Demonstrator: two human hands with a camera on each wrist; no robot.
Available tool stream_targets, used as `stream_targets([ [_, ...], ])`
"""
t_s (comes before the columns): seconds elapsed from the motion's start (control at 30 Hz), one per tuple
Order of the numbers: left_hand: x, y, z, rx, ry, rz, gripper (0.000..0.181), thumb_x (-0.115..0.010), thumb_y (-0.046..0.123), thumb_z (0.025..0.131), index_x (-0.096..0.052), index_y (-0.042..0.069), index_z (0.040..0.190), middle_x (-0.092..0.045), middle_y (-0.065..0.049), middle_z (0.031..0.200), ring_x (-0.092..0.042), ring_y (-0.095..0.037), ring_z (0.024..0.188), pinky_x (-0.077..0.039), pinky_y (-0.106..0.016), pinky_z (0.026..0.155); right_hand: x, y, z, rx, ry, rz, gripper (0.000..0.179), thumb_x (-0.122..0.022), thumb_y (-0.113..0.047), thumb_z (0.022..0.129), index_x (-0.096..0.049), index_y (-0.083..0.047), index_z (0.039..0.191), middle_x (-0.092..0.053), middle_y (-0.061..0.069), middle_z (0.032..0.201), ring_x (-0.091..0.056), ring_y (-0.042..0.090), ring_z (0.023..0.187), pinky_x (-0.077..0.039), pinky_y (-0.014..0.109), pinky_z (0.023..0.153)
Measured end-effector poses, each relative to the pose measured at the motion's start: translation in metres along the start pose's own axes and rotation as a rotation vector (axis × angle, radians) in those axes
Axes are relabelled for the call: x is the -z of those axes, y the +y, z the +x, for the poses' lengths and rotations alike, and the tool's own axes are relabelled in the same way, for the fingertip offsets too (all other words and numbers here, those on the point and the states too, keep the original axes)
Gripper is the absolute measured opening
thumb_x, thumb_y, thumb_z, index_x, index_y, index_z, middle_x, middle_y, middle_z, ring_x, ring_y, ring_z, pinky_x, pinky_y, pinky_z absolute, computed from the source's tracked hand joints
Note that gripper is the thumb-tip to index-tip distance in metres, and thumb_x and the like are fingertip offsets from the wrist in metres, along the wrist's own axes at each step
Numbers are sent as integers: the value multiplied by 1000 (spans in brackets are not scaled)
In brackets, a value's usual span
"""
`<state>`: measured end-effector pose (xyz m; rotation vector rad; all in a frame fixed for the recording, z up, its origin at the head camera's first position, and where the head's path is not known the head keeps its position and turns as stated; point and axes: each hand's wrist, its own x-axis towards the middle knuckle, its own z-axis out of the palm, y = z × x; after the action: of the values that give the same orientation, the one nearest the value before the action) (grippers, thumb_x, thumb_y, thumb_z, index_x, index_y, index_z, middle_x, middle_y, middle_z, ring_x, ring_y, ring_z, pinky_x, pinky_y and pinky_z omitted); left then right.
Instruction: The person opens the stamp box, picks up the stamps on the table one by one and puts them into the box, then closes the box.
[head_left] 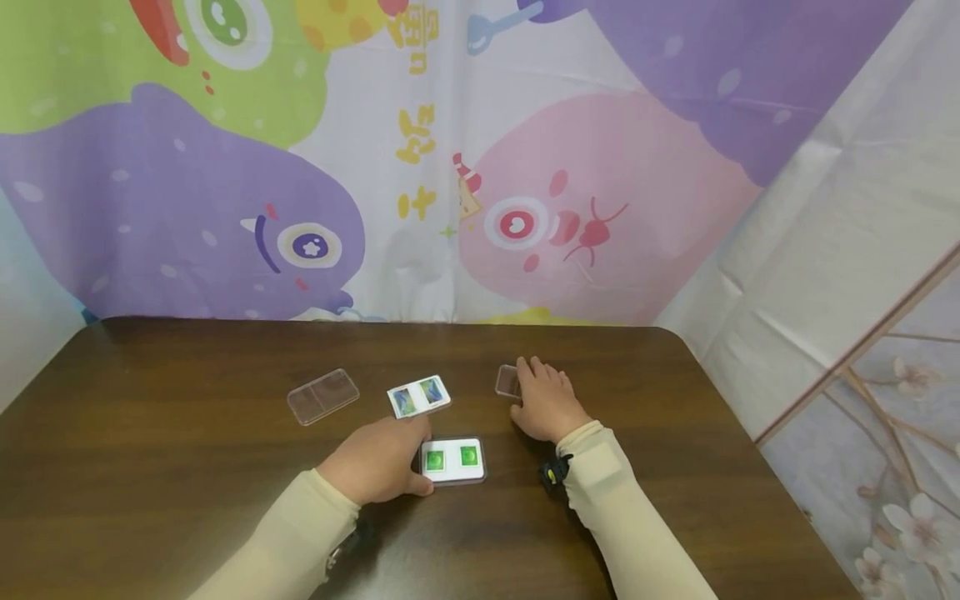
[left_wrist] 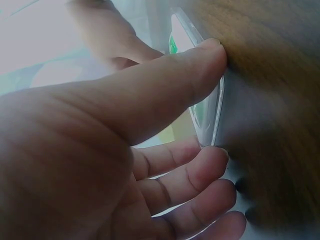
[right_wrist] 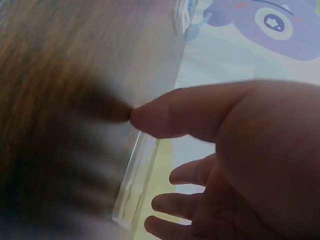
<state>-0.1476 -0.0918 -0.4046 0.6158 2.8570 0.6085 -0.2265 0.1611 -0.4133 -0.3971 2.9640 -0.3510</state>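
Observation:
A flat clear-edged case (head_left: 453, 461) with a white face and two green pictures lies on the wooden table. My left hand (head_left: 378, 460) holds its left end, thumb (left_wrist: 207, 60) at one long edge and fingertips at the other. Further back, my right hand (head_left: 549, 402) reaches over a small clear plastic cover (head_left: 507, 381). In the right wrist view, its thumb tip is near the tabletop beside the clear plastic's edge (right_wrist: 132, 185), the other fingers loosely extended. The hand hides part of that cover.
Behind the left hand lies a white case (head_left: 420, 397) with two blue-green pictures. Further left is another clear plastic cover (head_left: 323, 397). A cartoon-printed cloth (head_left: 420, 275) hangs along the far edge of the brown table (head_left: 187, 467).

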Motion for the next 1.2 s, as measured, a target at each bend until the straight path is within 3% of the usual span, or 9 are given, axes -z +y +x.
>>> stream_targets([
  [0.33, 1, 1, 1, -10, 11, 4, 44, -95, 28, 73, -59, 12, 95, -58, 3, 77, -53, -17, 70, -49, -43, 70, -2, 6, 3, 11, -26, 14, 67, -61, -20, 101, -33, 7, 156, -34, 31, 160, -33, 47, 148, -27, 57, 120],
  [0.67, -1, 0, 1, -13, 13, 3, 44, -95, 28, 73, -60, 13, 95, -59, 3, 77, -53, -16, 70, -49, -43, 69, 3, 5, 1, 8, -68, -3, 75, -66, -24, 98, -31, 6, 157, -34, 27, 161, -30, 45, 150, -19, 57, 123],
  [0.9, -1, 1, 1, -10, 8, 6, 43, -94, 29, 73, -60, 13, 95, -58, 4, 77, -53, -16, 70, -48, -43, 69, 5, 5, -1, 7, -36, 49, 70, -74, -16, 95, -40, 6, 152, -52, 27, 142, -52, 42, 125, -48, 54, 100],
  [1.1, 0, 1, 1, -14, 18, 1, 43, -95, 28, 73, -60, 13, 94, -58, 3, 76, -53, -16, 70, -48, -43, 68, 9, 6, -1, -17, -59, 87, 54, -84, -17, 86, -60, 4, 129, -56, 17, 113, -53, 30, 101, -52, 46, 84],
  [1.2, 1, 1, 0, -15, 18, 3, 44, -95, 28, 73, -60, 13, 94, -58, 3, 76, -53, -17, 70, -48, -44, 68, 10, 5, -1, -5, -76, 116, 53, -87, -21, 83, -64, 0, 126, -57, 13, 110, -53, 27, 96, -53, 42, 80],
])
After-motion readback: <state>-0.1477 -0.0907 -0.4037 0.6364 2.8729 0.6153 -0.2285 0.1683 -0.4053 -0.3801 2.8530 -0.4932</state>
